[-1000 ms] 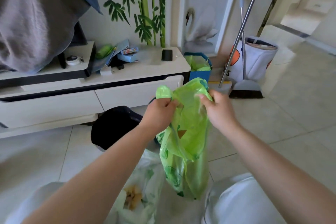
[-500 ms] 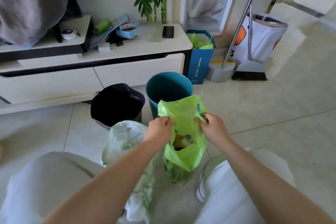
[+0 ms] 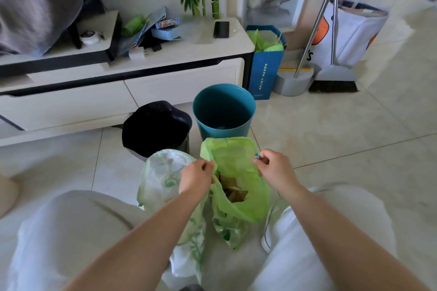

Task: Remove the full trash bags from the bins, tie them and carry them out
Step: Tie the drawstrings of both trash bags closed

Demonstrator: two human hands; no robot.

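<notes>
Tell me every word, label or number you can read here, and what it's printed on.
"S": the only letter visible of black print on the white tote bag, behind the mop pole.
Blue paper bag: a vertical line of pale characters, too small to read.
Small box on the TV cabinet: colourful print, too blurred to read.
Nothing else legible.

1. Two plastic trash bags: one bright green bag (image 3: 238, 196), one pale white-green bag (image 3: 163, 179).
2. Two bins: one round teal plastic bin (image 3: 223, 111), one black-lined bin (image 3: 156, 125).
3. Two bare hands: left hand (image 3: 196, 176), right hand (image 3: 274, 168).
</notes>
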